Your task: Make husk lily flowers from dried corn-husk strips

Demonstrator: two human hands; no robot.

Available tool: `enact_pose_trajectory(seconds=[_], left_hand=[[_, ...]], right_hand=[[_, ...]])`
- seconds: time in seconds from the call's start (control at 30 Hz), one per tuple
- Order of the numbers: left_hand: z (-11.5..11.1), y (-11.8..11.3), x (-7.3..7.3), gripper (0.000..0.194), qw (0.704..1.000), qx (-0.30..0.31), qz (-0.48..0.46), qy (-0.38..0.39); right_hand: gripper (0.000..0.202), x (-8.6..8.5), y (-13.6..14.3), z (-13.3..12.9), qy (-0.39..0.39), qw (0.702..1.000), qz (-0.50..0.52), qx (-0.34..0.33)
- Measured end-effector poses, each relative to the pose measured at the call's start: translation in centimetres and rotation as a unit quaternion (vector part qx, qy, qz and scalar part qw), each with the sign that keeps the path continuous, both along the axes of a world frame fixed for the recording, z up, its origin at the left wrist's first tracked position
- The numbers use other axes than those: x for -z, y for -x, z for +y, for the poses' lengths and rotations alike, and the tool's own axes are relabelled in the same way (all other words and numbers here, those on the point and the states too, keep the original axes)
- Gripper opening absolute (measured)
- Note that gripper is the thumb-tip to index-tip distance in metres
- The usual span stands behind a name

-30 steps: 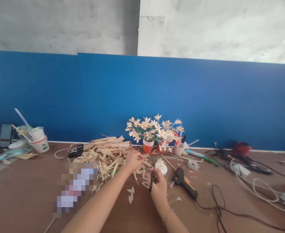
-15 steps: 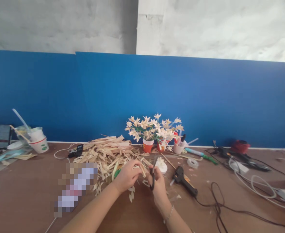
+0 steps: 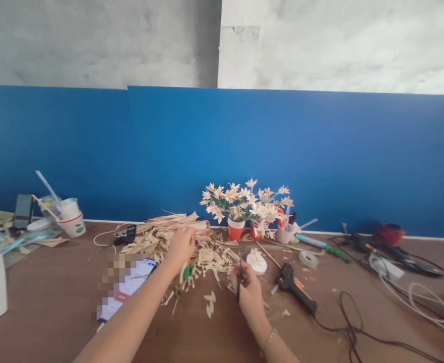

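My left hand (image 3: 183, 245) reaches onto a heap of pale dried husk strips (image 3: 157, 229); its fingertips are hidden, so I cannot see what they grip. My right hand (image 3: 249, 287) is closed around dark-handled scissors (image 3: 239, 282), blades pointing up and away. A few small cut petals (image 3: 209, 304) lie on the table between my forearms. Something green (image 3: 188, 272) sits at the heap's front edge. Just beyond my right hand is a white round piece (image 3: 257, 263) with a pale flower on it.
Pale flowers (image 3: 231, 196) stand in red cups (image 3: 236, 232) at the back. A black glue gun (image 3: 293, 287) lies right, its cable trailing forward. Clear tape (image 3: 308, 259), tangled cords and a white cup (image 3: 71, 224) are around. A phone (image 3: 131, 287) lies by my left forearm.
My left hand has moved away from the scissors, up and left onto the husk heap. The right hand stays near its place with the scissors. The view has shifted slightly.
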State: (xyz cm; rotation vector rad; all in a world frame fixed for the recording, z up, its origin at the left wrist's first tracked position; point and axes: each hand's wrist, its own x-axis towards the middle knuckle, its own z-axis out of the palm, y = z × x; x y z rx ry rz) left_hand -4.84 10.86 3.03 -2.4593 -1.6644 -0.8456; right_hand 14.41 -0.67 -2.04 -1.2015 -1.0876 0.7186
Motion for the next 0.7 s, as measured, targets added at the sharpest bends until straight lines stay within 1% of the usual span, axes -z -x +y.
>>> enact_pose_trajectory(seconds=[0.1, 0.17, 0.23, 0.33, 0.43, 0.5, 0.6, 0.7], left_hand=[[2.1, 1.9, -1.1, 0.025, 0.999, -0.043, 0.003, -0.002], [3.3, 2.2, -1.4, 0.022, 0.999, -0.043, 0.019, 0.003], [4.2, 1.7, -1.5, 0.020, 0.999, -0.027, 0.039, 0.007], [5.0, 0.0, -1.3, 0.017, 0.998, 0.001, 0.067, 0.007], [5.4, -1.7, -1.0, 0.017, 0.996, 0.013, 0.088, 0.012], [5.7, -2.3, -1.1, 0.014, 0.995, 0.016, 0.095, 0.015], [5.9, -2.7, -1.7, 0.014, 0.995, 0.025, 0.098, 0.014], [6.0, -2.4, -2.9, 0.016, 0.995, 0.039, 0.091, 0.016]], right_hand=[[0.021, 0.0, 0.0, 0.0, 0.003, 1.000, -0.013, 0.006], [0.020, 0.1, 0.0, 0.0, 0.006, 1.000, -0.023, 0.003], [0.020, 0.2, 0.0, 0.0, 0.009, 1.000, -0.026, -0.002], [0.019, 0.3, 0.0, 0.0, 0.005, 1.000, -0.024, -0.003], [0.019, 0.1, 0.1, 0.0, 0.000, 1.000, -0.028, 0.000], [0.019, -0.1, 0.1, -0.1, 0.002, 0.999, -0.032, 0.004], [0.020, -0.4, 0.2, -0.2, 0.009, 0.999, -0.035, 0.013], [0.020, -0.6, 0.3, -0.3, 0.010, 0.999, -0.030, 0.011]])
